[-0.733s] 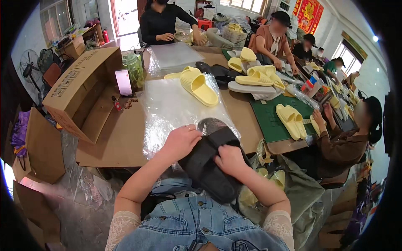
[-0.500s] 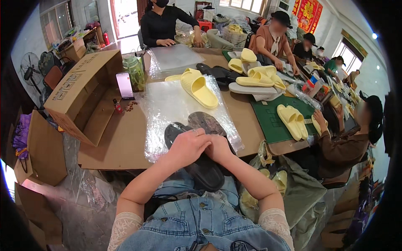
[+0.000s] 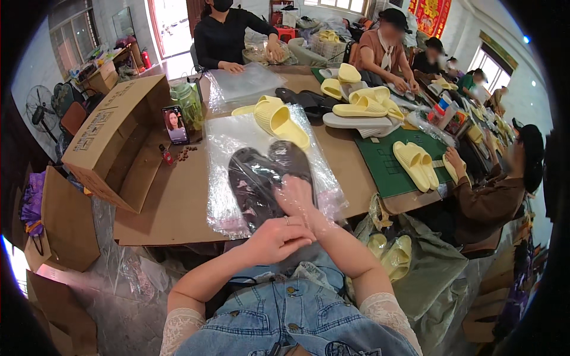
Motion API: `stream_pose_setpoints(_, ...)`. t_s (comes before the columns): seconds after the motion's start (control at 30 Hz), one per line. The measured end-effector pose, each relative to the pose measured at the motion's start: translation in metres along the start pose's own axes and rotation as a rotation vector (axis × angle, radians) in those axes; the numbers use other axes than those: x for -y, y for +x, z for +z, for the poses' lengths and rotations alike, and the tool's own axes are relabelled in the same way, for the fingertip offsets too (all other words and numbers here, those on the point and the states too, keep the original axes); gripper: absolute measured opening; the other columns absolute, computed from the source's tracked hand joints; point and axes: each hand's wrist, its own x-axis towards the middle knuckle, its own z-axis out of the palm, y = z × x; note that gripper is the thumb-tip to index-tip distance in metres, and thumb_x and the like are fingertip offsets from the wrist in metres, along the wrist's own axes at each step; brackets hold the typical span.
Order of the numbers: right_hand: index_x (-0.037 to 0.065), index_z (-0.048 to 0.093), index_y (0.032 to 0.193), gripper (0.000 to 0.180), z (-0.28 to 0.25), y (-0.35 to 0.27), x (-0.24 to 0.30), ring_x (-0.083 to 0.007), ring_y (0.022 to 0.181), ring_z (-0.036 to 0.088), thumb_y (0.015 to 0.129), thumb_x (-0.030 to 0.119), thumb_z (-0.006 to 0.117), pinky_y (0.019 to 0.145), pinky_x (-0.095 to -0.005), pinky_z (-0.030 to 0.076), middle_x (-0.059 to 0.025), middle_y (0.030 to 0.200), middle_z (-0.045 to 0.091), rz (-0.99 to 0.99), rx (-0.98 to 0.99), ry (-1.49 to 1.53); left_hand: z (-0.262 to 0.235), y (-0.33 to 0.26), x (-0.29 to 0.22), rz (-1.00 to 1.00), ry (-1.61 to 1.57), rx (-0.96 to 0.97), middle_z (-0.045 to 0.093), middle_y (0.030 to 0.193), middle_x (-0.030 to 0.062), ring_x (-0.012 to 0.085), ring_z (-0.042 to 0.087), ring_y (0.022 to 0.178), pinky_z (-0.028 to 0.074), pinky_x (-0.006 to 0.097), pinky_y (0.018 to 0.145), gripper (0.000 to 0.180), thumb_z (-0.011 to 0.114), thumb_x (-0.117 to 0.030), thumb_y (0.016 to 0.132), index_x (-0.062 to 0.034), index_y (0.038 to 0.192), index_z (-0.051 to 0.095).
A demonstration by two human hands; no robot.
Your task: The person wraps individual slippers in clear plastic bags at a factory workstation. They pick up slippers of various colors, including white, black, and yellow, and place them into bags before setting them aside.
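A pair of black slippers (image 3: 248, 172) lies inside a clear plastic bag (image 3: 323, 228), over the near part of a stack of clear bags (image 3: 219, 148). My right hand (image 3: 294, 196) reaches into the bag up to the wrist, its fingers closed on the slippers. Beside my right wrist, at the bag's mouth, my left hand (image 3: 278, 240) is closed, with the fingers curled on the film; the exact pinch is partly hidden. Just beyond the black pair, a yellow slipper (image 3: 282, 126) rests on the stack.
Left stand an open cardboard box (image 3: 113, 142), a phone (image 3: 175, 124), a green jar (image 3: 189, 104) and a small red bottle (image 3: 167, 155). Right are a green mat (image 3: 383, 172), yellow slippers (image 3: 412, 166) and grey slippers (image 3: 359, 123). Co-workers sit at the far and right sides.
The black slippers have gone forward into the clear bag, along with my right hand. My left hand has drawn back toward me to the bag's mouth. The phone screen has changed.
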Motion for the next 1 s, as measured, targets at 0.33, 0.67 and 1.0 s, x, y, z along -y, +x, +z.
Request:
stream_pose_setpoints(0.33, -0.002, 0.065, 0.09, 0.04, -0.004, 0.019, -0.026, -0.0434, 0.077, 0.07, 0.09, 0.038, 0.066, 0.075, -0.051, 0.055, -0.0243, 0.08, 0.07, 0.192, -0.142, -0.112, -0.003, 0.002, 0.005, 0.015, 0.111, 0.126, 0.064, 0.095, 0.0102, 0.0309, 0.064, 0.088, 0.053, 0.04, 0.077, 0.015, 0.071, -0.018, 0.089, -0.0071, 0.1, 0.07)
stream_pose_setpoints(0.67, -0.006, 0.056, 0.11, 0.049, 0.0, 0.005, -0.045, -0.0468, 0.09, 0.067, 0.088, 0.036, 0.069, 0.082, -0.0529, 0.053, -0.0312, 0.098, 0.066, 0.081, -0.126, 0.15, -0.05, 0.018, 0.091, -0.036, 0.64, -0.296, 0.053, 0.146, 0.0119, 0.0379, 0.044, 0.137, 0.038, 0.048, 0.113, 0.052, 0.081, -0.039, 0.078, -0.017, 0.124, 0.069)
stream_pose_setpoints(1.0, -0.003, 0.055, 0.11, 0.039, 0.025, -0.004, -0.06, -0.0466, 0.093, 0.063, 0.087, 0.024, 0.069, 0.08, -0.0519, 0.051, -0.0263, 0.1, 0.064, -0.049, -0.4, 0.168, -0.036, -0.016, 0.147, 0.002, 0.501, -0.264, 0.039, 0.157, 0.0199, 0.0398, 0.036, 0.145, 0.031, 0.048, 0.118, 0.068, 0.071, -0.041, 0.085, -0.0131, 0.144, 0.054)
